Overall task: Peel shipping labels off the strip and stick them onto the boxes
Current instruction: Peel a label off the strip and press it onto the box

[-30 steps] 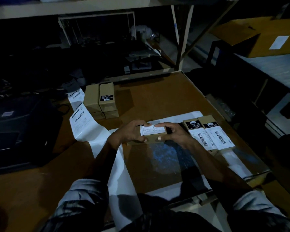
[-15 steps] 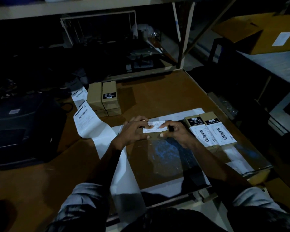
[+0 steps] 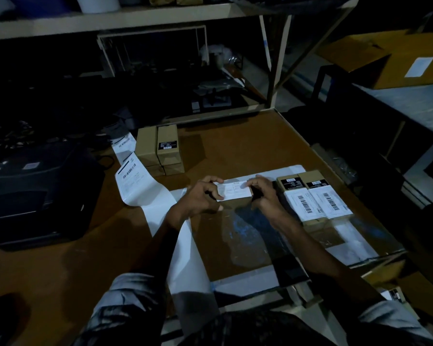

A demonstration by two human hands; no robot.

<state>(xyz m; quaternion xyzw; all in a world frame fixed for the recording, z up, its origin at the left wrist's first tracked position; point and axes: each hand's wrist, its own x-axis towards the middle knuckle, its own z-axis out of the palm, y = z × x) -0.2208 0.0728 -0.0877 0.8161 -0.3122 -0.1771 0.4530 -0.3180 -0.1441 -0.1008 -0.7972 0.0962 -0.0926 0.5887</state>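
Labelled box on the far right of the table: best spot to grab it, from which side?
Grip the rightmost labelled box across its long sides, from above at the bare near end. It lies flat, its left side touches the neighbouring box, so tilt it rightward first.

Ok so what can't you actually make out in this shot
Head view only:
- Box under the label: mostly hidden by label, left hand and right hand.
- Label print: too small to read.
- Shelves behind the table: too dark.
- Printer: dim and cut off at the left edge.
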